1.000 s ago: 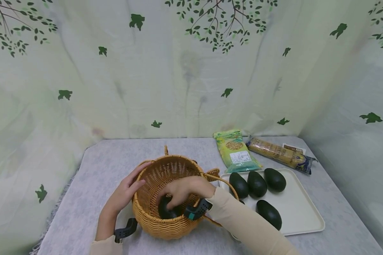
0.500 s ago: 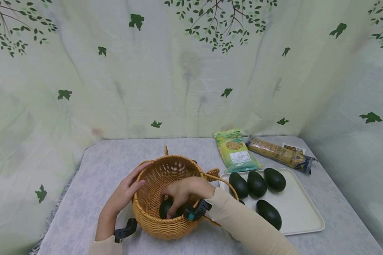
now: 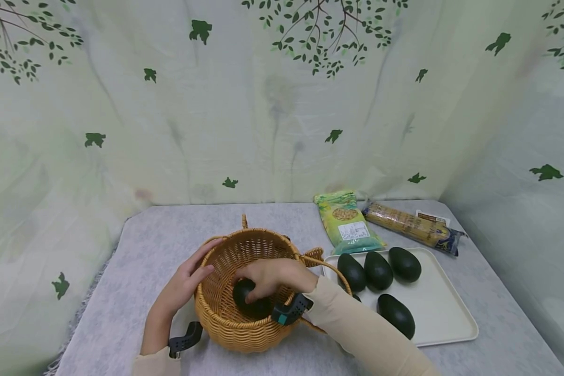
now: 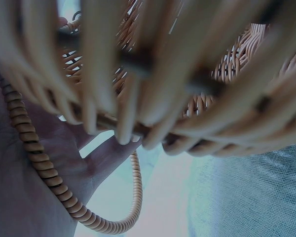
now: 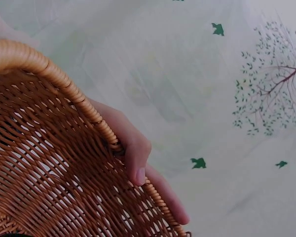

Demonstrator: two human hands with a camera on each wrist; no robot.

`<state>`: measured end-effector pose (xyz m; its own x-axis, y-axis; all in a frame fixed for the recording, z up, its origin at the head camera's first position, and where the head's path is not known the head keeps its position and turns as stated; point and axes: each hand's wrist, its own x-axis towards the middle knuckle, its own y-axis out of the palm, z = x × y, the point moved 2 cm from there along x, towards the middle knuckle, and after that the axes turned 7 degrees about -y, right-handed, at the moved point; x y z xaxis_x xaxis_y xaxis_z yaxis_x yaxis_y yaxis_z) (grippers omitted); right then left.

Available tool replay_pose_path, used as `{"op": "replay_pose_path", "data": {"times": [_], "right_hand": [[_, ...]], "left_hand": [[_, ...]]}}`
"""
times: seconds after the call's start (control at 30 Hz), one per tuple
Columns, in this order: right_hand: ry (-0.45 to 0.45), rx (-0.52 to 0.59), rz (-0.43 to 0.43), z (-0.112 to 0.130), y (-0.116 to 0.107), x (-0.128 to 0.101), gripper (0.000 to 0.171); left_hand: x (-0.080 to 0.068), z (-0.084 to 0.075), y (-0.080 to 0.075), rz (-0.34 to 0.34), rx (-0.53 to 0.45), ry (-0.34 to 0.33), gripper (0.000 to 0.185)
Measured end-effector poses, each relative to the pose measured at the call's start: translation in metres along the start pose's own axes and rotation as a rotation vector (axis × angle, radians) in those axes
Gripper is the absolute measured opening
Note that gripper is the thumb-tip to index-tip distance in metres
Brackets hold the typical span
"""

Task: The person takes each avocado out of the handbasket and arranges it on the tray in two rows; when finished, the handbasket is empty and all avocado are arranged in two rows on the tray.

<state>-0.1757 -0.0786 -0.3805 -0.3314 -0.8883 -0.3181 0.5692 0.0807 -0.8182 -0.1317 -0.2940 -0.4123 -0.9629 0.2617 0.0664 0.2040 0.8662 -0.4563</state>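
A brown wicker basket (image 3: 244, 334) stands at the front of the table, its opening turned up. My left hand (image 3: 190, 274) holds the basket's left rim, with the thumb hooked over the inside and the fingers outside. In the right wrist view that thumb (image 5: 134, 153) lies over the rim. My right hand (image 3: 274, 277) reaches down into the basket and grips a dark green avocado (image 3: 255, 310), thumb on its near side. Its other fingertips are hidden behind the fruit. In the left wrist view a wrapped wicker handle (image 4: 108, 225) loops past the left palm (image 4: 34, 168).
A white tray (image 3: 444, 313) to the basket's right bears several avocados (image 3: 378, 271). The basket's right handle (image 3: 336, 271) overlaps the tray's left edge in the head view. Behind are a green-yellow bag (image 3: 350, 222), a long spaghetti packet (image 3: 411, 225) and a small card (image 3: 433, 218).
Inside the basket, my right hand has shifted its fingers on the avocado, which has turned slightly and shows more of its surface. My left hand and the basket have stayed put.
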Motion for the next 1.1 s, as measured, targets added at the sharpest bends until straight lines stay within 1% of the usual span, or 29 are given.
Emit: {"op": "replay_pose_path", "data": {"times": [0.13, 0.4, 0.57, 1.1], "right_hand": [[-0.011, -0.003, 0.001, -0.0007, 0.0001, 0.0006, 0.054], [0.024, 0.034, 0.045, 0.0010, 0.0004, -0.0016, 0.066], [0.040, 0.054, 0.059, 0.0008, 0.0015, -0.0018, 0.071], [0.031, 0.071, 0.067, 0.0002, 0.0024, -0.0031, 0.069]], "left_hand": [[-0.0002, 0.0001, -0.0001, -0.003, 0.006, 0.001, 0.055], [-0.0002, -0.0003, 0.0001, -0.004, 0.004, 0.009, 0.055], [-0.0002, -0.0001, 0.0003, -0.003, 0.003, 0.007, 0.055], [0.0000, -0.0013, 0.0006, -0.003, -0.004, -0.002, 0.055]]}}
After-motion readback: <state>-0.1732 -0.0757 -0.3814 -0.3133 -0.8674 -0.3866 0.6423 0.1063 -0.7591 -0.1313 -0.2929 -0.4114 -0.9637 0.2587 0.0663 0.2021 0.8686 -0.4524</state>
